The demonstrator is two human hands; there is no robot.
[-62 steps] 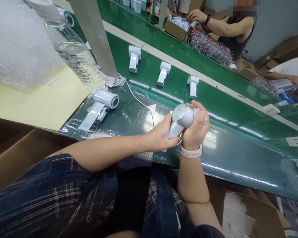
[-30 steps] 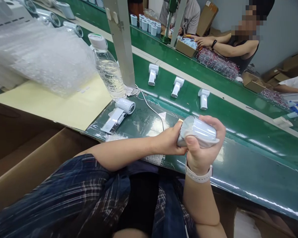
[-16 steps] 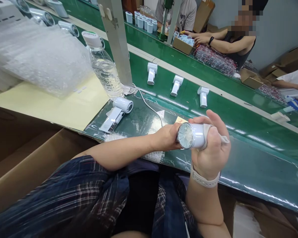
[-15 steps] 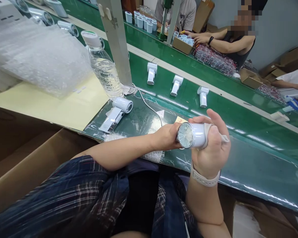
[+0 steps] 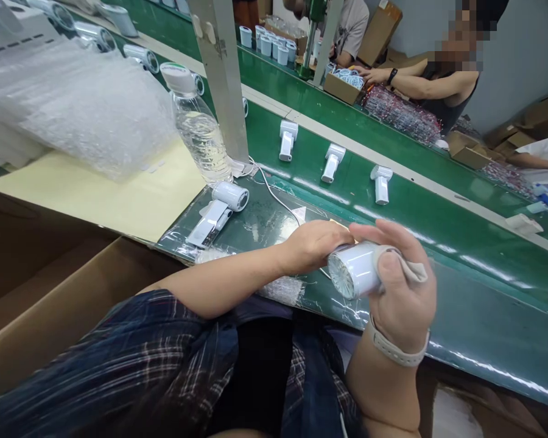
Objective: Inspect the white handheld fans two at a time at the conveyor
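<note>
Head view: right of the bottle (image 5: 201,137), the white device (image 5: 364,269) is held sidelong, vaned end (image 5: 341,277) angled bottle-ward; left hand (image 5: 313,244), nearer the bottle, grips its far side, fingertips hidden; right hand (image 5: 402,292) pinches cloth (image 5: 411,271) against its rear.

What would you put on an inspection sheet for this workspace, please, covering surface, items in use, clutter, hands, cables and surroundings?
Surface: dark green bench, glossy and scratched; yellow sheet at left.
Items in use: handheld device, pale, round grille visible at one end; cloth against its body.
Clutter: bottle of clear liquid, plastic wrap, second device lying near the bottle.
Left hand: gripping the handheld device; handle not visible.
Right hand: holding the cloth against the device.
Cables: white cable on the bench, passing out of sight behind the left hand.
Surroundings: three similar devices on a green belt; metal post; beyond, cardboard box and co-workers.
</note>
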